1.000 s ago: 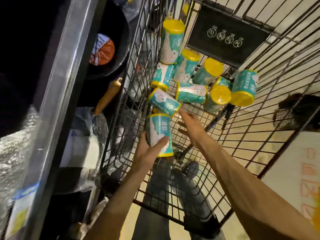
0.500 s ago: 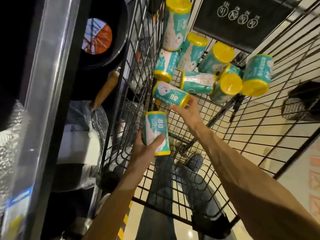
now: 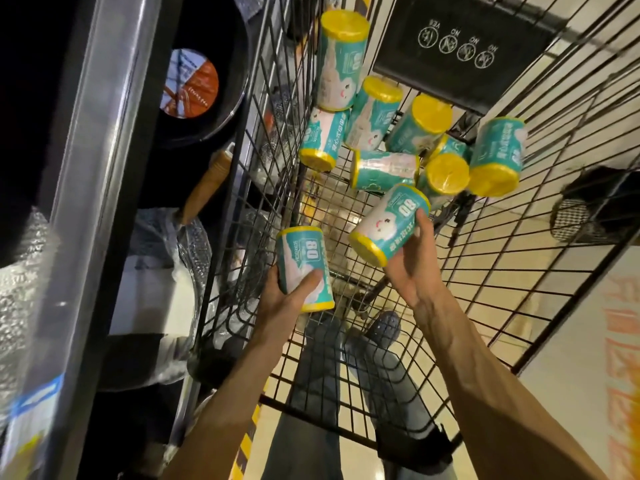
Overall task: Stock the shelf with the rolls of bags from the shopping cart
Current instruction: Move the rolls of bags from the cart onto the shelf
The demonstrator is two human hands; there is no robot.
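Observation:
Inside the black wire shopping cart (image 3: 540,237) lie several teal rolls of bags with yellow ends (image 3: 382,169), piled at its far end. My left hand (image 3: 282,299) grips one teal roll (image 3: 304,268) upright, low in the cart near its left wall. My right hand (image 3: 414,268) grips a second roll (image 3: 388,225), tilted and lifted just clear of the pile. The shelf (image 3: 93,188) stands to the left as a metal upright with a dark opening behind it.
Left of the cart, the shelving holds a black pan with a round orange label (image 3: 194,84), a wooden handle (image 3: 207,183) and bubble-wrapped goods (image 3: 20,282). A black sign plate (image 3: 460,46) hangs on the cart's far end. My legs and a shoe (image 3: 382,329) show beneath.
My right hand reached the roll nearest me in the pile, closed round it and lifted it toward me. My left hand kept its roll, shifting slightly.

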